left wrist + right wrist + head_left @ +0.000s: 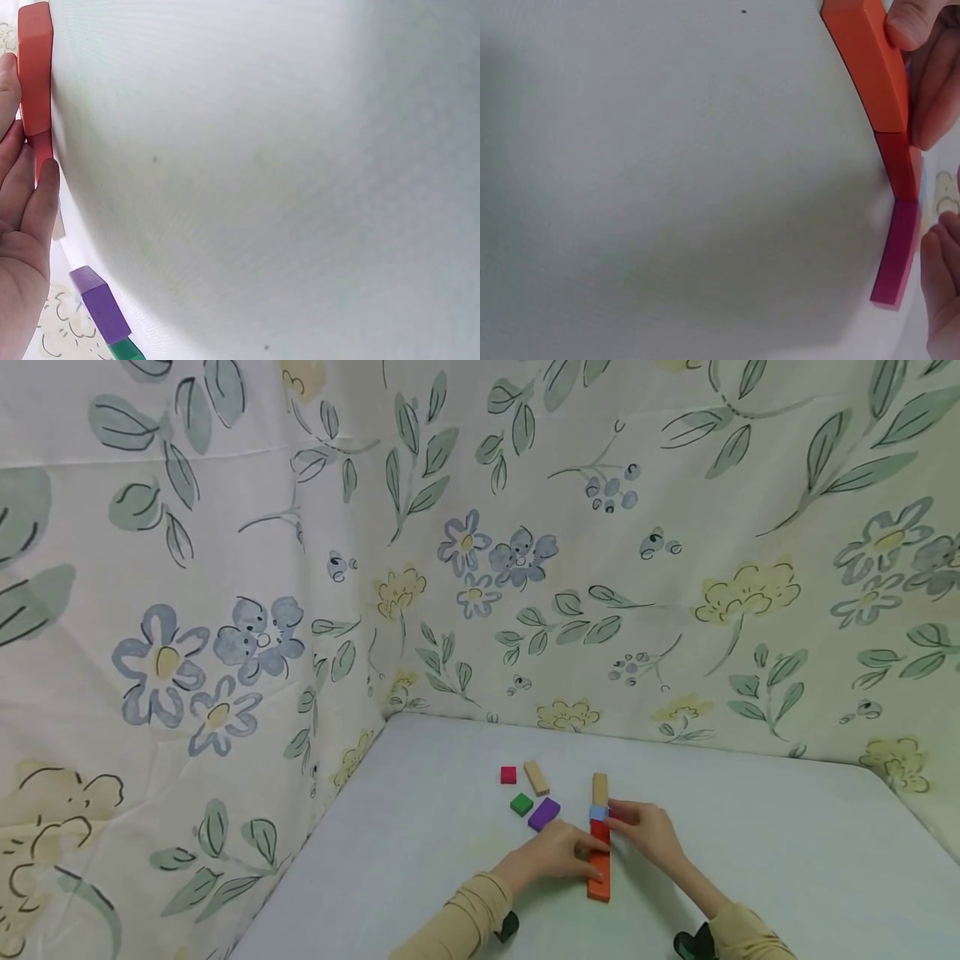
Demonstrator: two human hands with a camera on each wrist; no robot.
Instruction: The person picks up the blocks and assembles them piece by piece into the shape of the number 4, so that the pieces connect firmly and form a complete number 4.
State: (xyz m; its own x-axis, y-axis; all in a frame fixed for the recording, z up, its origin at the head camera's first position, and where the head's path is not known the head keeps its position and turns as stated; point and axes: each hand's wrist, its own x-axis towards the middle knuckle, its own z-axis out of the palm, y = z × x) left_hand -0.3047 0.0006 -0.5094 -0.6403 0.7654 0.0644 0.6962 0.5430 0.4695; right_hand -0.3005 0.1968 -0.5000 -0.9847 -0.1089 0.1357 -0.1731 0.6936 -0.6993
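A row of blocks stretches away across the table: a long orange block (pixel 598 878) nearest, then a red block (pixel 600 833), a light blue block (pixel 598 812) and a tan block (pixel 600 788). My left hand (pixel 558 852) touches the row, its thumb at the orange block and its fingers at the red one. A magenta block (pixel 897 253) meets the red one and sticks out to the right. Over this magenta block my right hand (pixel 651 835) reaches in from the right, fingers fairly straight; its front face shows uncovered in the right wrist view.
Left of the row lie a purple block (pixel 544 814), a green block (pixel 522 804), a crimson cube (pixel 508 775) and another tan block (pixel 536 778). The white table (pixel 420 810) is bordered by hanging floral cloth (pixel 525 660) at the back and left.
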